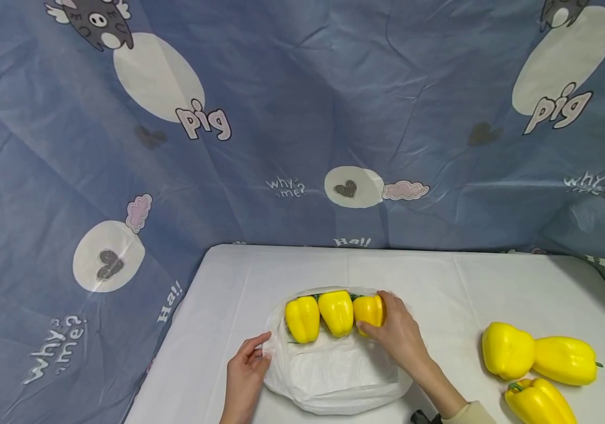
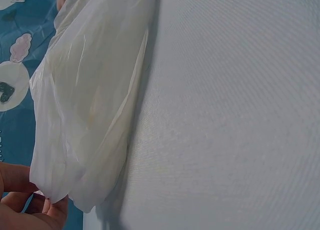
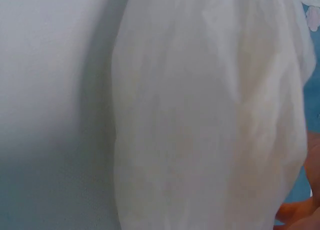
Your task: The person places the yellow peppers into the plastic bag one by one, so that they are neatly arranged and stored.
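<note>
A white plastic bag [image 1: 344,403] lies with its mouth spread toward the head camera. Inside, along its far side, two yellow bell peppers, one on the left [image 1: 302,319] and one in the middle [image 1: 336,313], stand next to a third yellow bell pepper [image 1: 370,312]. My right hand [image 1: 400,337] reaches over the bag's right rim and grips that third pepper between thumb and fingers. At the left rim, my left hand [image 1: 246,372] pinches the bag's edge, also seen with the fingers [image 2: 52,210] at the bag's lower corner in the left wrist view. In the right wrist view the bag's side [image 3: 200,110] hides the peppers.
Three more yellow bell peppers lie on the white table [image 1: 440,282] to the right: a left one [image 1: 508,351], a right one [image 1: 567,360] and a near one [image 1: 542,403]. A blue printed cloth [image 1: 291,106] hangs behind the table. A black object [image 1: 423,417] sits by the right sleeve.
</note>
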{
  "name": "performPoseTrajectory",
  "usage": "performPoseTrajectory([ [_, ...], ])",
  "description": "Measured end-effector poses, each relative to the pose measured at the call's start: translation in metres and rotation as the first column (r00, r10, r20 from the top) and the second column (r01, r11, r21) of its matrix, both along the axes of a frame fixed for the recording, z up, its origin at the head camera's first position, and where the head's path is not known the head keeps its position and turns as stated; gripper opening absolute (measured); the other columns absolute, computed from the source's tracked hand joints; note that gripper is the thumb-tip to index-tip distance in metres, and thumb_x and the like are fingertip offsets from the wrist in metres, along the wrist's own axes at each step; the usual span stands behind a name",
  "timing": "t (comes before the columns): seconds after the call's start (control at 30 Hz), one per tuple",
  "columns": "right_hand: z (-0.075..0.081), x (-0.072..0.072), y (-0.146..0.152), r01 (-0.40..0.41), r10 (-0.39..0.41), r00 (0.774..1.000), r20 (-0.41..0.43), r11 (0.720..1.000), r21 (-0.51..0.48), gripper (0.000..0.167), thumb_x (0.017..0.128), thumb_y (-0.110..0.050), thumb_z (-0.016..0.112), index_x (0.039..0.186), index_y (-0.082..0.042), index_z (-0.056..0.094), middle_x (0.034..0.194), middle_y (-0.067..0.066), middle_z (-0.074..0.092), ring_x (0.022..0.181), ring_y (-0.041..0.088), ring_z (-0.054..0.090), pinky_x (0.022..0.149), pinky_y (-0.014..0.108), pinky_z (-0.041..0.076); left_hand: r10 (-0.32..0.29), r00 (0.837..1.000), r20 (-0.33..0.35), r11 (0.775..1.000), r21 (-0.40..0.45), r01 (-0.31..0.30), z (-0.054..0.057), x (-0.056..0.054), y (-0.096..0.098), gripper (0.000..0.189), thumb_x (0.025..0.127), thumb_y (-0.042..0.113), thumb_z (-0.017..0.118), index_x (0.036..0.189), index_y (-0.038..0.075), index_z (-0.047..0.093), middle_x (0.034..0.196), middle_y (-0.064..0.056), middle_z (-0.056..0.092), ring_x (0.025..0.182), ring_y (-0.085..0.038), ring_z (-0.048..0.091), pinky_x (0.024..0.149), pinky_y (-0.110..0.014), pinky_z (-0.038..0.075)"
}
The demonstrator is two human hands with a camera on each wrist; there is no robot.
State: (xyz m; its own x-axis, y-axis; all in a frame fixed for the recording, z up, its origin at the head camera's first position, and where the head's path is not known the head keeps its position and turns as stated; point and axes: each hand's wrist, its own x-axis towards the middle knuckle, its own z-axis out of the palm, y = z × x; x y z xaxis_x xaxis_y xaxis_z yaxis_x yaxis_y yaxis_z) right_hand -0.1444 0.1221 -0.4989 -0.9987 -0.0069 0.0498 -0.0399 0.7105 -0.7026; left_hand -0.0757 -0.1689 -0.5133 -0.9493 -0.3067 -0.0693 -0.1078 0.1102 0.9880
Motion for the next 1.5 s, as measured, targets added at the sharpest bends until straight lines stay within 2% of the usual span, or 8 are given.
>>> performPoseTrajectory([
  [0.2, 0.003, 0.001, 0.003, -0.026, 0.028, 0.999, 0.041, 0.999, -0.043, 0.077, 0.082, -0.030, 0.075, 0.143, 0.004, 0.042, 0.145, 0.027, 0.042, 0.130, 0.044, 0.041, 0.102, 0.059, 0.036, 0.003, 1.000, -0.008, 1.000, -0.003, -0.003, -0.002, 0.000, 0.000, 0.041, 0.082, -0.017, 0.060, 0.119, 0.000, 0.069, 0.108, -0.014, 0.062, 0.082, -0.013, 0.058, 0.071, -0.019, 0.050],
  [0.37, 0.005, 0.002, 0.003, -0.030, 0.034, 0.997, 0.063, 0.998, -0.060, 0.076, 0.083, -0.027, 0.072, 0.145, 0.003, 0.040, 0.148, 0.027, 0.038, 0.135, 0.045, 0.036, 0.105, 0.060, 0.031, 0.001, 1.000, -0.010, 1.000, -0.005, -0.001, -0.002, 0.000, 0.000, 0.041, 0.083, -0.015, 0.060, 0.119, 0.001, 0.069, 0.109, -0.014, 0.063, 0.083, -0.017, 0.058, 0.071, -0.019, 0.049],
  [0.57, 0.004, 0.003, 0.002, -0.023, 0.025, 0.999, 0.035, 0.997, -0.069, 0.076, 0.082, -0.028, 0.076, 0.142, 0.005, 0.043, 0.146, 0.026, 0.042, 0.129, 0.043, 0.043, 0.102, 0.058, 0.036, -0.001, 1.000, -0.026, 1.000, -0.022, 0.001, -0.001, 0.000, 0.001, 0.041, 0.082, -0.015, 0.061, 0.119, 0.001, 0.069, 0.110, -0.013, 0.063, 0.085, -0.017, 0.055, 0.071, -0.018, 0.048],
  [0.73, 0.001, 0.001, 0.001, -0.012, 0.012, 1.000, 0.003, 0.998, -0.065, 0.076, 0.080, -0.028, 0.081, 0.139, 0.004, 0.047, 0.138, 0.022, 0.051, 0.116, 0.036, 0.054, 0.094, 0.052, 0.045, 0.000, 1.000, -0.031, 0.999, -0.039, -0.001, -0.001, 0.000, 0.001, 0.041, 0.082, -0.016, 0.061, 0.118, 0.002, 0.070, 0.108, -0.012, 0.064, 0.084, -0.016, 0.055, 0.070, -0.018, 0.048],
  [0.87, -0.001, 0.001, 0.001, -0.007, 0.007, 1.000, -0.014, 0.998, -0.058, 0.075, 0.079, -0.028, 0.082, 0.138, 0.004, 0.049, 0.132, 0.019, 0.055, 0.108, 0.032, 0.057, 0.088, 0.050, 0.048, -0.001, 1.000, -0.009, 1.000, -0.027, 0.001, -0.002, -0.001, 0.001, 0.041, 0.082, -0.016, 0.060, 0.117, 0.004, 0.070, 0.106, -0.012, 0.063, 0.084, -0.018, 0.056, 0.071, -0.019, 0.048],
  [1.03, -0.001, 0.002, 0.000, -0.008, 0.007, 1.000, -0.021, 0.998, -0.060, 0.075, 0.079, -0.028, 0.082, 0.138, 0.004, 0.049, 0.133, 0.019, 0.054, 0.107, 0.032, 0.058, 0.087, 0.049, 0.049, -0.005, 1.000, 0.012, 1.000, -0.027, 0.005, -0.001, -0.002, 0.001, 0.041, 0.083, -0.015, 0.060, 0.117, 0.004, 0.070, 0.107, -0.011, 0.063, 0.086, -0.019, 0.056, 0.072, -0.019, 0.049],
  [1.27, 0.003, 0.007, 0.001, 0.005, -0.006, 1.000, -0.010, 0.996, -0.093, 0.075, 0.080, -0.026, 0.082, 0.140, 0.002, 0.047, 0.139, 0.020, 0.050, 0.106, 0.031, 0.060, 0.084, 0.044, 0.052, -0.004, 1.000, 0.002, 0.999, -0.044, 0.004, 0.001, -0.002, 0.002, 0.041, 0.083, -0.014, 0.061, 0.118, 0.004, 0.070, 0.106, -0.010, 0.063, 0.084, -0.016, 0.055, 0.071, -0.018, 0.048],
  [1.5, 0.006, 0.013, 0.002, 0.007, -0.008, 1.000, -0.013, 0.991, -0.131, 0.074, 0.081, -0.021, 0.081, 0.141, 0.002, 0.045, 0.134, 0.022, 0.051, 0.105, 0.031, 0.061, 0.082, 0.041, 0.054, -0.010, 1.000, -0.004, 0.999, -0.042, 0.010, 0.002, 0.000, 0.003, 0.041, 0.083, -0.013, 0.062, 0.119, 0.004, 0.070, 0.109, -0.010, 0.063, 0.086, -0.016, 0.053, 0.072, -0.018, 0.047],
])
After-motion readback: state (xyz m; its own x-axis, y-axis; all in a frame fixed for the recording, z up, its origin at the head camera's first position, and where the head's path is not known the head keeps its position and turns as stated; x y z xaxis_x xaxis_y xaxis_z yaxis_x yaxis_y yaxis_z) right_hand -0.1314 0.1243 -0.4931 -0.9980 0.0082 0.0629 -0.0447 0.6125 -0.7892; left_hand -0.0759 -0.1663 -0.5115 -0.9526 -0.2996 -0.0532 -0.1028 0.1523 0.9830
